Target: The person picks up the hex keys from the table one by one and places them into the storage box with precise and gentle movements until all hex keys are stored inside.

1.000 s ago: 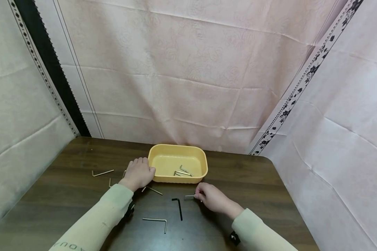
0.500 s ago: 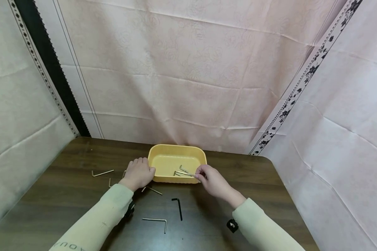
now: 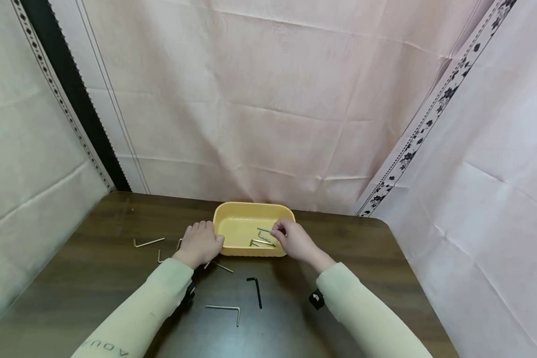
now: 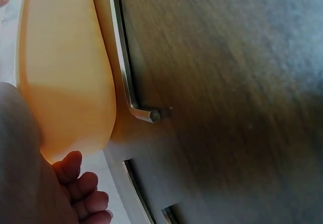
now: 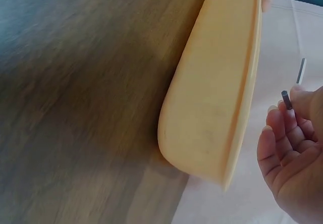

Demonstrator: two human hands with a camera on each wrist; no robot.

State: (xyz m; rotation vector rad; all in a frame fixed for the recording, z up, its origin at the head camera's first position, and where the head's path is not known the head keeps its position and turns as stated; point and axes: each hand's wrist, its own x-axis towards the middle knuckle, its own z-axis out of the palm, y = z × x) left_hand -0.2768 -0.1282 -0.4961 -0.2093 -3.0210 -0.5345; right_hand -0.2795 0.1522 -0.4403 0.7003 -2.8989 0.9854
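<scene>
A yellow plastic bin [image 3: 232, 226] stands at the back of the table, with several L-shaped hex keys [image 3: 263, 242] lying in its right part. My left hand [image 3: 199, 243] holds the bin's left end, thumb at the rim; in the left wrist view its fingers [image 4: 83, 186] curl beside the end wall. My right hand [image 3: 295, 241] is over the bin's right side and pinches a hex key [image 3: 264, 229] between thumb and fingertips. The right wrist view shows that hex key [image 5: 301, 71] sticking out on both sides of the pinch, above rim height.
On the table in front lie a silver hex key [image 3: 223, 307] and a black hex key [image 3: 257, 292]. Another hex key [image 3: 149, 242] and a few more lie to the left, some partly hidden by the left hand. Cloth curtains [image 3: 268, 124] enclose the back and sides.
My right hand has carried the hex key from the table in front of the bin up over its right side. The left hand has stayed on the bin's left end.
</scene>
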